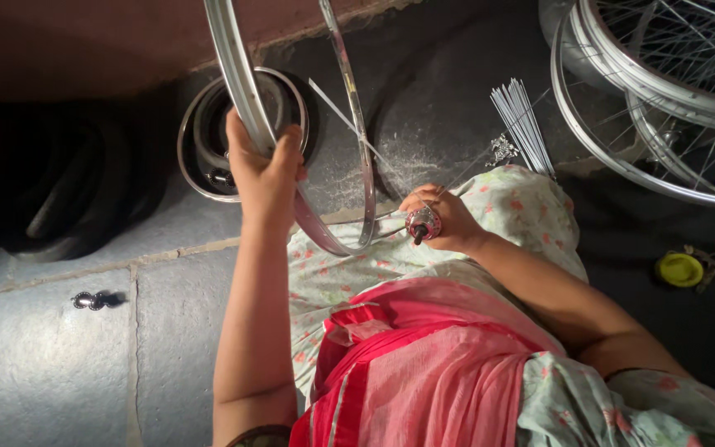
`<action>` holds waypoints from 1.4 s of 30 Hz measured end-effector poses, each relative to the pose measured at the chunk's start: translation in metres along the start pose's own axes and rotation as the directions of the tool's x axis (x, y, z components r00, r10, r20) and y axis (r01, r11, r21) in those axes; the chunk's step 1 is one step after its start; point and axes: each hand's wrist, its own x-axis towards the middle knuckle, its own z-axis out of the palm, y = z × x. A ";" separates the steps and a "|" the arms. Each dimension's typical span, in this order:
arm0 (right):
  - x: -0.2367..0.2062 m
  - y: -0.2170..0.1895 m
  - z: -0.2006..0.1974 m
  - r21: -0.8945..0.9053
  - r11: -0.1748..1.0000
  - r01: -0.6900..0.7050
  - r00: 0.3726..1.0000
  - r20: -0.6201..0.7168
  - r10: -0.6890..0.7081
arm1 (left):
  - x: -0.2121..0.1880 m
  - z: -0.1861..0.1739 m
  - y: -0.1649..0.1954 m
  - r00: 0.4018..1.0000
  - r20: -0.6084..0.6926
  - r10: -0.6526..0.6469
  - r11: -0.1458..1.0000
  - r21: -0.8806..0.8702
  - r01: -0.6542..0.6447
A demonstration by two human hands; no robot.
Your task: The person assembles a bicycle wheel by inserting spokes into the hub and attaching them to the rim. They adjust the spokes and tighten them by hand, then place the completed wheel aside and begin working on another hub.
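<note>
My left hand (265, 170) grips a shiny bare bicycle rim (356, 116) that stands upright in front of me, its lower curve resting near my knee. My right hand (447, 217) holds a metal wheel hub (423, 223) at the rim's inner side, over my lap. Thin spokes (374, 149) run from the hub up toward the rim. A bundle of loose silver spokes (523, 120) lies on the floor just beyond my right hand, by my floral-clothed knee.
Spoked wheels (664, 99) are stacked at the top right. Dark tyres (59, 190) lie at the left, and a round metal ring (200, 141) sits behind the rim. A small metal part (93, 300) rests on the stone floor; a yellow lid (679, 269) lies at the right.
</note>
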 end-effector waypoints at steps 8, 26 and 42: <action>0.044 -0.041 -0.059 0.718 0.680 -0.150 0.984 0.044 0.170 | -0.014 0.024 -0.022 0.994 0.071 0.078 0.994 -0.085 -0.071; 0.087 -0.084 -0.064 -0.233 0.836 0.497 0.866 0.074 -0.495 | -0.018 0.039 -0.023 0.983 0.161 0.083 0.965 -0.260 -0.039; 0.043 -0.040 -0.025 -0.052 0.999 -0.002 0.997 0.073 0.005 | -0.023 0.041 -0.039 0.997 -0.001 0.074 0.970 -0.234 -0.072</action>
